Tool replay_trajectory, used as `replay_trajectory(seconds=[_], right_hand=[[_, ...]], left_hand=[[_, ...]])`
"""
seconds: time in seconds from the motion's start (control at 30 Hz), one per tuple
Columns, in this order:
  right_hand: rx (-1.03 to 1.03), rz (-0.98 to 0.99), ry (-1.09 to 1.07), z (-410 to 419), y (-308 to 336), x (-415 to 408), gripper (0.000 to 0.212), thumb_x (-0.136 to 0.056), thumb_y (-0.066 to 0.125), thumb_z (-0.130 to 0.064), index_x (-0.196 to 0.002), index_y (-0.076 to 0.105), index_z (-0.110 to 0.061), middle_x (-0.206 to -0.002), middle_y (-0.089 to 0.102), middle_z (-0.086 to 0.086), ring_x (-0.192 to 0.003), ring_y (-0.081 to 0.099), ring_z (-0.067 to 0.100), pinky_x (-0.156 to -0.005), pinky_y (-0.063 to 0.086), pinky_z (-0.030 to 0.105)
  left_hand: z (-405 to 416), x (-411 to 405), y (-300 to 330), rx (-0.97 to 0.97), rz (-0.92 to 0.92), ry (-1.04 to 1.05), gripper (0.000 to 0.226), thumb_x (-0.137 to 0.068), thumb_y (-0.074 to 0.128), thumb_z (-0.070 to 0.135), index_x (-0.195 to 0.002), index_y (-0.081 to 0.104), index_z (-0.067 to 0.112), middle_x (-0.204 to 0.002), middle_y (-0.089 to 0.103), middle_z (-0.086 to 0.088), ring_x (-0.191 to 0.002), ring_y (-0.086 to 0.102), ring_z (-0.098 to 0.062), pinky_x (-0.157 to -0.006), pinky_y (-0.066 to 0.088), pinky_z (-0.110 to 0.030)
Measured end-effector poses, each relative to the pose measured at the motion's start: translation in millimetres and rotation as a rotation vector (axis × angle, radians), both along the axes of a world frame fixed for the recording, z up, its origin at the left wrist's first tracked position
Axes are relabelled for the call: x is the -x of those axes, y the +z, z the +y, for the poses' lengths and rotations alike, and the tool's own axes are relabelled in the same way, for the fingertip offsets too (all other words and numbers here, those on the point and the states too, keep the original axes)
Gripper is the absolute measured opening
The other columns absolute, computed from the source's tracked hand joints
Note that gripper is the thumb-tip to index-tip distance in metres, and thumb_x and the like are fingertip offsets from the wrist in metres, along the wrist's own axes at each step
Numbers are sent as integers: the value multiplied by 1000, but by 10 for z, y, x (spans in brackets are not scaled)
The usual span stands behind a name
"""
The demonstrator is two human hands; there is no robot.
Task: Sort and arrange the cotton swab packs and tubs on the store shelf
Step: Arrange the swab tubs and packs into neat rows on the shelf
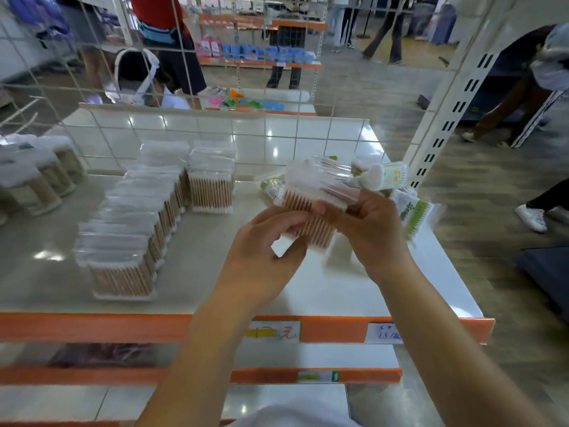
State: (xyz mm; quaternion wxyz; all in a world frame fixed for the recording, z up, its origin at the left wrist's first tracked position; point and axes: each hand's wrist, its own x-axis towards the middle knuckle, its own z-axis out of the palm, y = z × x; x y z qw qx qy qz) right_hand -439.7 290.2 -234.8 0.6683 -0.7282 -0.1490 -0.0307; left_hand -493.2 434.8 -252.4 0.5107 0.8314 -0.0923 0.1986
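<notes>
Both hands grasp one clear swab tub [311, 208] above the shelf [354, 291]: the right hand [366, 232] curls round its right side, the left hand [261, 241] pinches its lower left edge. A row of roughly ten identical tubs [132, 229] stands to the left; one more tub [211, 186] stands behind. Loose swab packs [412, 214] lie at right, count unclear.

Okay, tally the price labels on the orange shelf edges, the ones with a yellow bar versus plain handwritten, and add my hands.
Yellow-bar labels: 2
Handwritten white label: 1
Hands gripping the swab tub, left hand and right hand: 2
Total: 5
</notes>
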Motion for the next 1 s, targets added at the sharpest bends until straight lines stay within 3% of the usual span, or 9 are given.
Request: replay_trajectory(seconds=[0.1,0.23,0.33,0.5,0.7,0.83,0.9,1.0], right_hand=[[28,2,19,190,-50,-124,14,-78,72,-14,-85,69,-25,-84,72,-3,-86,68,17,-81,55,40],[92,-3,-1,524,-158,-266,14,-80,70,-12,-84,67,-24,-77,67,-6,-72,63,4,-68,50,19],[153,14,-14,778,-245,-339,16,-78,72,-13,-93,70,-12,-80,68,3,-76,63,16,-74,49,28],[256,21,42,1117,-262,-477,26,-80,71,-16,-103,68,-5,-71,61,-9,-64,57,4,-58,46,12],[274,25,12,1466,-370,-627,38,-79,73,-21,-112,64,-6,-95,68,4,-88,65,21,-76,55,32],[318,32,-25,1602,-483,-695,42,-78,72,-25,-116,63,-10,-106,68,8,-94,64,21,-84,54,40],[313,23,-33,1644,-516,-700,40,-79,71,-23,-116,62,-10,-105,68,8,-93,64,19,-80,55,35],[322,-9,-50,1685,-550,-711,38,-80,72,-21,-114,63,-8,-100,68,6,-79,63,11,-64,50,11]], left_hand=[[261,21,-2,-191,34,72,29,-83,60,23,-110,67,13,-95,52,26,-87,48,14,-74,33,0],[690,121,-80,-329,113,167,31,-87,60,28,-116,64,16,-103,55,14,-100,56,-9,-81,38,-18],[972,260,-145,-379,92,270,47,-78,50,44,-107,69,13,-101,59,11,-94,60,-14,-83,40,-24],[1248,427,-51,-320,-16,329,38,-78,49,33,-96,73,10,-96,66,1,-88,56,-7,-79,39,-8],[1395,513,24,-321,-181,260,20,-79,54,21,-90,70,19,-92,63,12,-88,56,1,-83,39,-4],[1638,593,19,-415,-214,309,28,-78,53,20,-90,72,5,-92,59,12,-89,53,-11,-88,33,-2],[1809,629,-28,-485,-186,356,33,-78,52,24,-95,71,4,-96,61,0,-95,51,-16,-91,35,-9],[2041,650,-144,-550,-84,405,42,-76,52,32,-104,69,7,-106,63,-11,-104,46,-21,-86,39,-32]])
